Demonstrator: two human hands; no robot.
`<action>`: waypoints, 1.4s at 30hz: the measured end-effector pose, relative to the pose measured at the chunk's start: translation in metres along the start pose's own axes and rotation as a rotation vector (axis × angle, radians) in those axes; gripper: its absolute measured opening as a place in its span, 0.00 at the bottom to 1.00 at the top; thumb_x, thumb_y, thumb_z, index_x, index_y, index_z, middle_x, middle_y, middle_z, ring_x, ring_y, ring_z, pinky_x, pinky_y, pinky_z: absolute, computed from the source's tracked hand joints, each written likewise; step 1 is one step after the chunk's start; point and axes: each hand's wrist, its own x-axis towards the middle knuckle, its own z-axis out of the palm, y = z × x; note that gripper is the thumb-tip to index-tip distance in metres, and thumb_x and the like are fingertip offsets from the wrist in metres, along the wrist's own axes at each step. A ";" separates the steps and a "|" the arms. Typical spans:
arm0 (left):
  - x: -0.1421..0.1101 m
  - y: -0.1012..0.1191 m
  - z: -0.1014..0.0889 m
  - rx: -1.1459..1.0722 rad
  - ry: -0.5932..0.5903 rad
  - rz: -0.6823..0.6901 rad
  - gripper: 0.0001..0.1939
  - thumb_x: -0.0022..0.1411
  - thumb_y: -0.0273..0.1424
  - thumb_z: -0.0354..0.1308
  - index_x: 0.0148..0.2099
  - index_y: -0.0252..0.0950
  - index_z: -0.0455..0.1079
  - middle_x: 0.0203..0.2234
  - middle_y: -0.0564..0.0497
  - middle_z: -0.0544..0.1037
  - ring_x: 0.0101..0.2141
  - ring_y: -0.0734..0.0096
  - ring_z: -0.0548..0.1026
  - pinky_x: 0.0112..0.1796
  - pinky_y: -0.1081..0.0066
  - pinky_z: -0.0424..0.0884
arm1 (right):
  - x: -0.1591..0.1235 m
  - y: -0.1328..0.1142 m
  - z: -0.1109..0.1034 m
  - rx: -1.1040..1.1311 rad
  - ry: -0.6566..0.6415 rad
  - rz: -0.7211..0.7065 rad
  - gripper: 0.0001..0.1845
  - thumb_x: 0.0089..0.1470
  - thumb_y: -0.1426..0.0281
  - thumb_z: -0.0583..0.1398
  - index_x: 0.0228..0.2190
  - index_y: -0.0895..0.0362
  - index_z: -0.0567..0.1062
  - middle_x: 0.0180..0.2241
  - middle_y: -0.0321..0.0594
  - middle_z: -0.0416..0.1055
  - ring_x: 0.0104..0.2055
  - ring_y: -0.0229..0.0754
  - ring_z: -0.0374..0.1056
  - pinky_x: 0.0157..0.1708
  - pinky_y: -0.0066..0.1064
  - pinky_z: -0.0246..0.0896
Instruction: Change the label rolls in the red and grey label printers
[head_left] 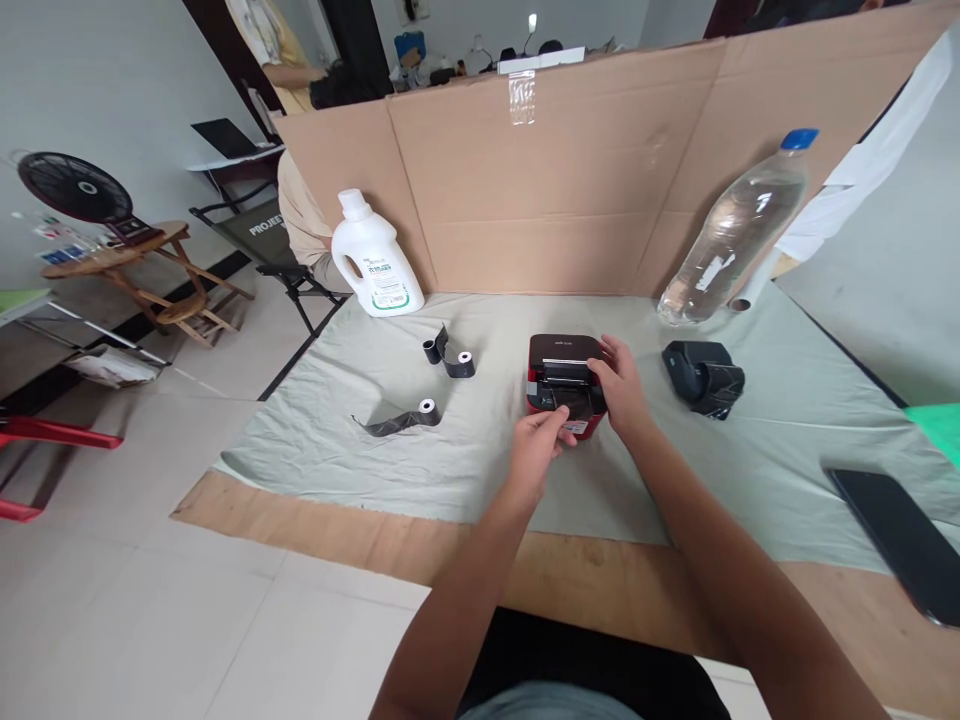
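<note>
at one device [564, 352] — two hands [534, 445] [622, 388]

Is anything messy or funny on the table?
Yes, a bit. Left of the red-and-black device, the front black roll is partly unwound, its ragged end trailing over the wrinkled cloth. Behind it, another black strip curls up loosely. Nothing looks spilled.

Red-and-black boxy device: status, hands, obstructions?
Left hand at near edge; right hand on right side. Red-and-black boxy device on pale green cloth. Nothing visible blocking; black film rolls off left.
</note>
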 end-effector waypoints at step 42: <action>0.001 -0.041 -0.005 0.084 0.135 0.292 0.22 0.58 0.39 0.59 0.22 0.39 0.49 0.18 0.58 0.53 0.23 0.77 0.51 0.27 0.72 0.48 | 0.003 -0.004 -0.001 0.526 -0.124 0.305 0.24 0.52 0.50 0.67 0.47 0.48 0.79 0.47 0.34 0.81 0.54 0.51 0.74 0.57 0.43 0.69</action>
